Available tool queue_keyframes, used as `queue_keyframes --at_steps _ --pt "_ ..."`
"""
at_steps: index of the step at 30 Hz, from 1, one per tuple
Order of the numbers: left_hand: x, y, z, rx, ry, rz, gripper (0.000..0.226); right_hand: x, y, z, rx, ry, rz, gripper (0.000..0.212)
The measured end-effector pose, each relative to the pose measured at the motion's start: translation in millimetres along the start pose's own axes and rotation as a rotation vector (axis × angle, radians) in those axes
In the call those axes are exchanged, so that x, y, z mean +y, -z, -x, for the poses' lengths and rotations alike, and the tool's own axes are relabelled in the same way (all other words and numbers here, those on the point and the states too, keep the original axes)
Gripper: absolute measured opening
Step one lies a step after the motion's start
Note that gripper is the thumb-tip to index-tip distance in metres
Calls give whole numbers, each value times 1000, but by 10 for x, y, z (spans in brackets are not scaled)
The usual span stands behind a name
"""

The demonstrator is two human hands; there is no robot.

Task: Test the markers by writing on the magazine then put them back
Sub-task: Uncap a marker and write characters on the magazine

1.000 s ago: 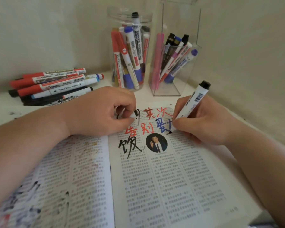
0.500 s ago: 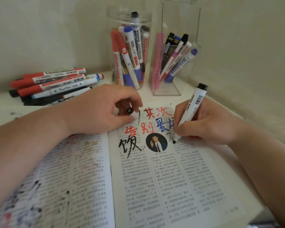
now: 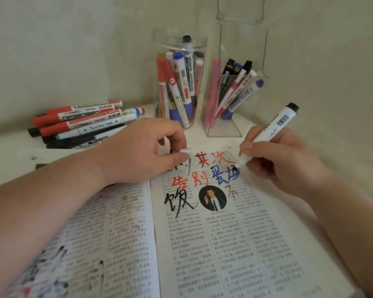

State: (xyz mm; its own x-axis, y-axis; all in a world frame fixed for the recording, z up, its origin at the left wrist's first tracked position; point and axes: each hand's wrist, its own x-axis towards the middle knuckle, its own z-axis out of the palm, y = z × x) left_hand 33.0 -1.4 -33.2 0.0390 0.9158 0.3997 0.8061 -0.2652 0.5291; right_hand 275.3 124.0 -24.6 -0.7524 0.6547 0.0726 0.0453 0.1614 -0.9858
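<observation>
An open magazine (image 3: 235,244) lies on the white table, its right page marked with red, blue and black handwritten characters. My right hand (image 3: 282,162) grips a white marker (image 3: 269,134) with a black end, tilted, its black tip just above the blue characters near the page's top. My left hand (image 3: 142,153) rests on the magazine's top edge and pinches the marker's white cap (image 3: 186,152) between thumb and fingers. A faint grey character (image 3: 230,190) sits right of a round portrait photo (image 3: 213,198).
A pile of red, black and blue markers (image 3: 82,123) lies at the back left. A round clear jar (image 3: 179,82) and a square clear holder (image 3: 235,97) stand at the back, both holding several markers. Walls close in behind and to the right.
My right hand lifted the marker tip from the grey character up toward the blue characters. My left hand turned the cap between its fingers. A grey character now shows on the page.
</observation>
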Motion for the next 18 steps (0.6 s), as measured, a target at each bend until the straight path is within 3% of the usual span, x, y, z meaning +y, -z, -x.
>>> queue_keyframes --at_steps 2,4,6,8,12,18 --pt "-9 -9 2 63 36 83 17 -123 -44 -100 -55 45 -65 39" --pt "-7 -7 -6 118 108 242 17 -339 -137 -230 -104 59 26 21" --pt "7 17 -26 156 199 440 31 -537 -246 -402 -108 83 86 5" --pt "-7 43 -42 177 218 586 43 -627 -362 -566 -56 171 83 9" --pt "-17 59 -35 160 227 576 47 -473 -465 -703 76 269 -32 13" --pt "5 20 -46 89 233 503 50 -363 -483 -641 -121 230 209 16"
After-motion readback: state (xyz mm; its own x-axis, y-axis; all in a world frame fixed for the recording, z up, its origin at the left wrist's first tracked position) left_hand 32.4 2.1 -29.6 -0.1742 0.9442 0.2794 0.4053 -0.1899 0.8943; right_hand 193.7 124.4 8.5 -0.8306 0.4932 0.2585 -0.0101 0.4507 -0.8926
